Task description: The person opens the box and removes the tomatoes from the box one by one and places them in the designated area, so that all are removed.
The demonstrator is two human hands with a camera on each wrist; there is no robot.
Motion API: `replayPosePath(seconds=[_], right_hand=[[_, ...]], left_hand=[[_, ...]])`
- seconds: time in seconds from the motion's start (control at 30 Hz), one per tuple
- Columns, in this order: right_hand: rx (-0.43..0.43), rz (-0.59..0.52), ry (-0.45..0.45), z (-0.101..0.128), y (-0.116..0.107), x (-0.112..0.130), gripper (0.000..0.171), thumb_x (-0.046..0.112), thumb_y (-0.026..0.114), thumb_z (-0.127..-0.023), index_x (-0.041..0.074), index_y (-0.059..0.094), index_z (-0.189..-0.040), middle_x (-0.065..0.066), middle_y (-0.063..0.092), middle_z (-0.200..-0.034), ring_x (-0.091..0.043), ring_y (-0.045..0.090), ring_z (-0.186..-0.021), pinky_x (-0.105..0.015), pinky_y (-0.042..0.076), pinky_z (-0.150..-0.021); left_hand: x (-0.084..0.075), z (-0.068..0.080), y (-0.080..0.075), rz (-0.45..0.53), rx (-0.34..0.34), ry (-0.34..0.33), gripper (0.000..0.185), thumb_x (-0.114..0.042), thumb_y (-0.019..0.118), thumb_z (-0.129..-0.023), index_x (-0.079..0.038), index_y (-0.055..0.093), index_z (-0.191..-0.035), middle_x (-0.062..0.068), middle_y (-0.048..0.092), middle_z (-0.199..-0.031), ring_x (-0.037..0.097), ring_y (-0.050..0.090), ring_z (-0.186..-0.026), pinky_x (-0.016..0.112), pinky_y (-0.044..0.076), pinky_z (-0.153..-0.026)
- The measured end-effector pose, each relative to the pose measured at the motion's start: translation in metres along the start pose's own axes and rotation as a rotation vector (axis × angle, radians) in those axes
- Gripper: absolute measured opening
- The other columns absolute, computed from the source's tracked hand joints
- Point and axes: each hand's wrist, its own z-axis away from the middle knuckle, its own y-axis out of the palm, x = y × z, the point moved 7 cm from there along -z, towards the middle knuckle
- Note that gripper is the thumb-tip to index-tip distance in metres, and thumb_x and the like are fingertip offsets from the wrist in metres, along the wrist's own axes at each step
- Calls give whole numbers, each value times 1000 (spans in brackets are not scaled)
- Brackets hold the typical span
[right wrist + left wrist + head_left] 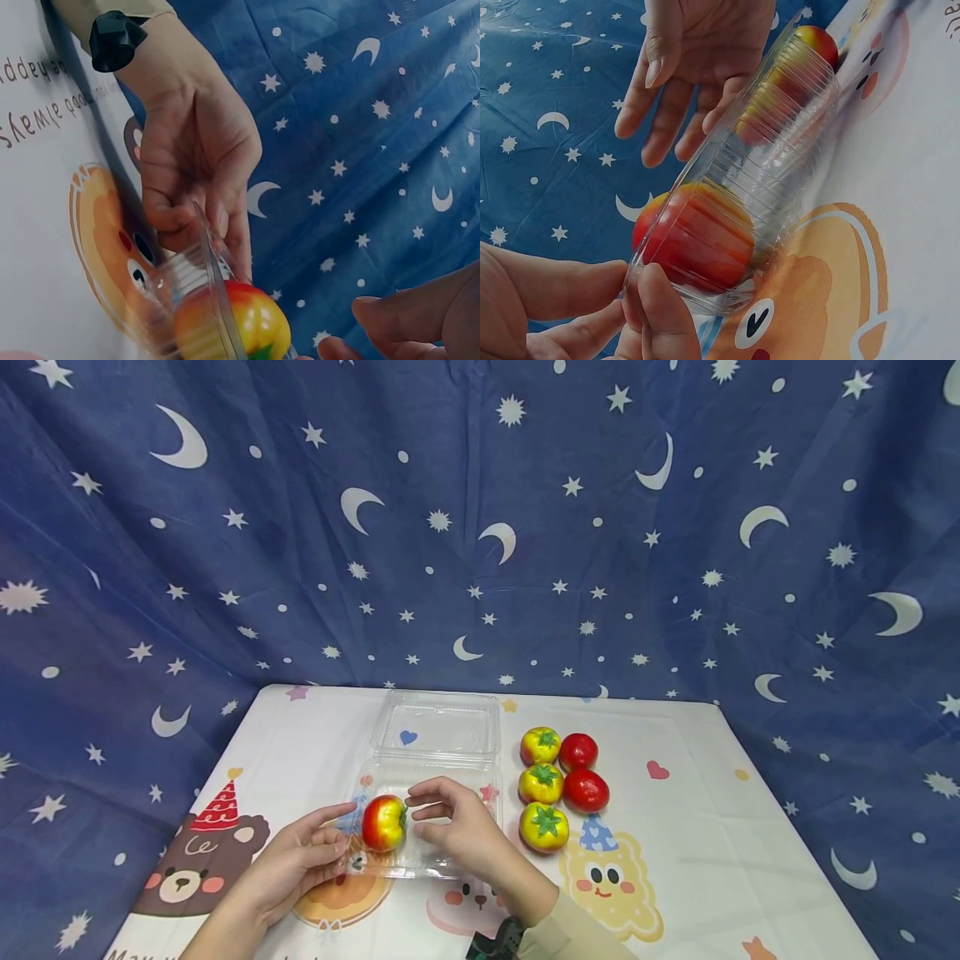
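Observation:
A clear plastic clamshell container lies open on the table, its lid folded back. One red-and-yellow fruit sits in the base's near left corner, seen through the ribbed wall in the left wrist view and in the right wrist view. My left hand holds the container's left rim, thumb and fingers curled on the plastic. My right hand hovers over the base just right of the fruit, fingers relaxed and spread, holding nothing.
Right of the container lie three yellow fruits with green tops and two red ones. The white cartoon-print tablecloth covers the table. A blue star-and-moon curtain hangs behind and at both sides.

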Motion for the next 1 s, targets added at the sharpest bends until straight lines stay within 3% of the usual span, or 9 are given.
replayPosePath(seconds=[0.37, 0.7, 1.0], right_hand=[[25, 49, 42, -3, 13, -5, 40, 1, 74, -93, 11, 69, -131, -11, 72, -131, -26, 71, -115, -28, 62, -91], [23, 81, 24, -6, 18, -9, 41, 2, 76, -93, 11, 68, -132, -8, 71, -133, -22, 71, -118, -30, 62, -96], [-20, 137, 59, -7, 18, -8, 42, 10, 77, -93, 18, 68, -133, -4, 69, -140, -25, 69, -126, -46, 60, -106]], left_hand=[[-1, 1, 1, 1, 11, -3, 77, -9, 65, -105, -1, 23, -169, -3, 67, -98, 14, 68, -82, 28, 64, -84], [-1, 2, 1, -7, -2, -24, 78, -9, 66, -104, -1, 22, -169, -2, 65, -98, 13, 67, -82, 28, 64, -84], [-1, 2, 1, -9, -14, -31, 77, -9, 66, -104, -2, 23, -169, -2, 65, -99, 12, 67, -82, 28, 64, -84]])
